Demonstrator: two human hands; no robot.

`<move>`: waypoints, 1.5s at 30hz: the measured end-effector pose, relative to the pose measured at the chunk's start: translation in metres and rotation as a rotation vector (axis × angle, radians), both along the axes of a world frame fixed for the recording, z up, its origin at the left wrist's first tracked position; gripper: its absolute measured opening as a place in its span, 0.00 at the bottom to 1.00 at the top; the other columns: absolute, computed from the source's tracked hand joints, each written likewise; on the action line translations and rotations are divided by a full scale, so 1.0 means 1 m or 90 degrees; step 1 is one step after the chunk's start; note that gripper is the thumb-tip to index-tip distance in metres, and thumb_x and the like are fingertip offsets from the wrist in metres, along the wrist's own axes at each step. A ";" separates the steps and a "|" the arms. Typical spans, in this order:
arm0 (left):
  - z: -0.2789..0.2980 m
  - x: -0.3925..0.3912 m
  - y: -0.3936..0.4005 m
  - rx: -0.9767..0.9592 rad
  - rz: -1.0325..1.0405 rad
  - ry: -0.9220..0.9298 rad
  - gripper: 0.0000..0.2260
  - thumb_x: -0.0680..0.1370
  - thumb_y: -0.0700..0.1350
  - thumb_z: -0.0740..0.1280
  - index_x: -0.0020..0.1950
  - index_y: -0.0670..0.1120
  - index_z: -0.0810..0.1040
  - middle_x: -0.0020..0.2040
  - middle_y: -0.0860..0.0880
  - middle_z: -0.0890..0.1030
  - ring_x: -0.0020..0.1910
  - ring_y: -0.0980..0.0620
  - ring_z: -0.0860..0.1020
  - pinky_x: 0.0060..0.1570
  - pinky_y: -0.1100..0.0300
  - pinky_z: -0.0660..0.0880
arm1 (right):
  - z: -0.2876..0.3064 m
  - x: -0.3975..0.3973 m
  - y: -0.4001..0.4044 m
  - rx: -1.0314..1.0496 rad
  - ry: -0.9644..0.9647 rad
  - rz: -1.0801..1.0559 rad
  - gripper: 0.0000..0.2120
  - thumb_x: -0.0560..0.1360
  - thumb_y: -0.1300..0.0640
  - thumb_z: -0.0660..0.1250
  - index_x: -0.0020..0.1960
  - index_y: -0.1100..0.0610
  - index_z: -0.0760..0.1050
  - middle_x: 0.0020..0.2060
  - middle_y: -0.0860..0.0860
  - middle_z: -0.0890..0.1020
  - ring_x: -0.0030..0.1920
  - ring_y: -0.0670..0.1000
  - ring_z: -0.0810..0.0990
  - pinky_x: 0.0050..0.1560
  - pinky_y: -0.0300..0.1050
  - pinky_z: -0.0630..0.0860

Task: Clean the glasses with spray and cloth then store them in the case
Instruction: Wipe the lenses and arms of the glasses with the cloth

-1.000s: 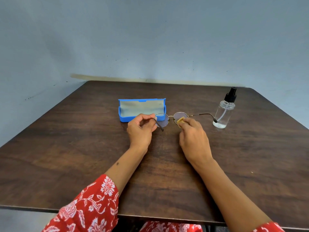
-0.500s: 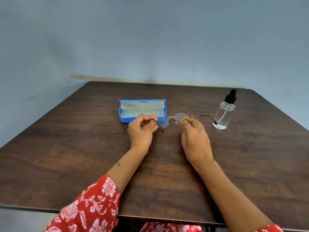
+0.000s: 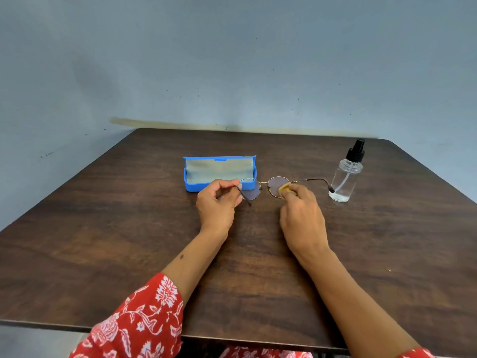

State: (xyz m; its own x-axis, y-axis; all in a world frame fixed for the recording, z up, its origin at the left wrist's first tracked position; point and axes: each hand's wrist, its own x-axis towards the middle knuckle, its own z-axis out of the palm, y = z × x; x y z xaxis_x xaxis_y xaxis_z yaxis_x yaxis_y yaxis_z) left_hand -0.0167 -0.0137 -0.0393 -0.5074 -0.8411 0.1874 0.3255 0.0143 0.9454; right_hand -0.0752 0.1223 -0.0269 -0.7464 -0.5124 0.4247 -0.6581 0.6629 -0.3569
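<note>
Round wire-framed glasses are held just above the table in the middle. My left hand pinches the frame's left side, where the left temple arm sticks out below my fingers. My right hand pinches a small yellow cloth against the lower right part of the right lens. The right temple arm extends toward a clear spray bottle with a black pump top. An open blue case with a grey lining stands behind my left hand.
The dark wooden table meets a blue-grey wall at the back. Its near edge runs across the bottom of the view. Red patterned sleeves show at the lower left and lower right.
The cloth in my right hand has slid a little to the right across the right lens. My left hand and the glasses have stayed about where they were.
</note>
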 end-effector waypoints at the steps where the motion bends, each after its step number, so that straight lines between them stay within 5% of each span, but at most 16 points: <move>1: 0.000 0.000 0.000 -0.002 -0.002 -0.001 0.11 0.72 0.33 0.70 0.38 0.49 0.81 0.40 0.57 0.84 0.44 0.60 0.82 0.40 0.62 0.80 | 0.000 0.000 0.000 -0.009 0.001 -0.012 0.18 0.74 0.69 0.57 0.62 0.63 0.73 0.64 0.55 0.72 0.61 0.56 0.69 0.51 0.52 0.76; 21: -0.002 0.000 0.001 -0.028 -0.052 0.006 0.09 0.73 0.32 0.70 0.38 0.45 0.80 0.40 0.54 0.84 0.44 0.56 0.83 0.40 0.61 0.81 | -0.003 -0.001 -0.005 -0.148 0.044 0.042 0.16 0.74 0.72 0.61 0.60 0.66 0.76 0.61 0.61 0.76 0.60 0.61 0.74 0.52 0.55 0.76; 45: 0.002 0.001 0.001 -0.004 -0.012 0.009 0.08 0.73 0.32 0.69 0.39 0.45 0.80 0.43 0.53 0.83 0.41 0.63 0.82 0.38 0.64 0.80 | -0.002 0.000 -0.004 -0.022 0.010 0.046 0.16 0.75 0.66 0.58 0.61 0.62 0.75 0.62 0.56 0.73 0.60 0.56 0.71 0.52 0.49 0.73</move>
State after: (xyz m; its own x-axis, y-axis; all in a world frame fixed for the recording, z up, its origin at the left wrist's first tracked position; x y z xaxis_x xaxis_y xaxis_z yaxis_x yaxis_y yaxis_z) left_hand -0.0156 -0.0131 -0.0369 -0.5206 -0.8300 0.2002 0.3389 0.0143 0.9407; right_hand -0.0749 0.1186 -0.0286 -0.7009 -0.5496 0.4546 -0.7098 0.6005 -0.3683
